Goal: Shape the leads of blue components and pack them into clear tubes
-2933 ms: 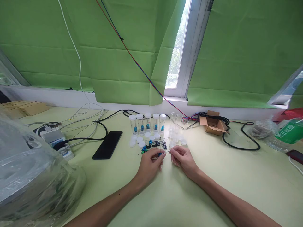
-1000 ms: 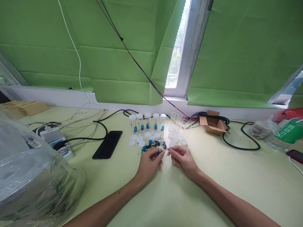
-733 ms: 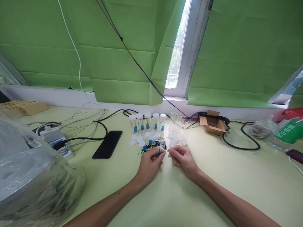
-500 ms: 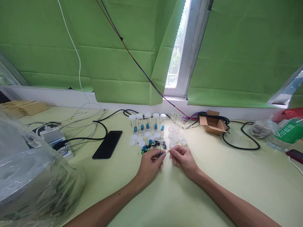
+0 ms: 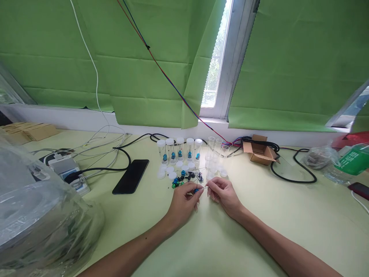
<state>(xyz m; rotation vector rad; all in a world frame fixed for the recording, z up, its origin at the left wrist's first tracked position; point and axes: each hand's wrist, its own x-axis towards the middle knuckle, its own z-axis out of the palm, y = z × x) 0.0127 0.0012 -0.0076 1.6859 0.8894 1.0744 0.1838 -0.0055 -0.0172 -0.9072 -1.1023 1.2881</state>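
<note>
Pinched between the thumb and forefinger of my left hand (image 5: 183, 202) is a small blue part (image 5: 196, 190) with a thin dark stem sticking up. My right hand (image 5: 225, 194) is closed on the end of a thin metal rod (image 5: 205, 187), which reaches across to the blue part. Just beyond my fingers lie small green parts (image 5: 175, 183), blue parts (image 5: 183, 173) and black parts (image 5: 191, 175). Behind them several capped clear tubes (image 5: 180, 145) stand upright, each with a blue piece inside. Uncapped clear tubes (image 5: 211, 146) stand to their right. White caps (image 5: 162, 174) lie in front.
A black phone (image 5: 131, 177) lies left of the tubes, near a power strip (image 5: 82, 184) with cables. A plastic-wrapped object (image 5: 43, 223) fills the near left. At right are an open cardboard box (image 5: 261, 154), a black cable (image 5: 291, 181) and a green-labelled bottle (image 5: 350, 163).
Both hands stay almost in place. The blue part in my left fingers has shifted slightly to the right and down, and its stem leans a little differently.
</note>
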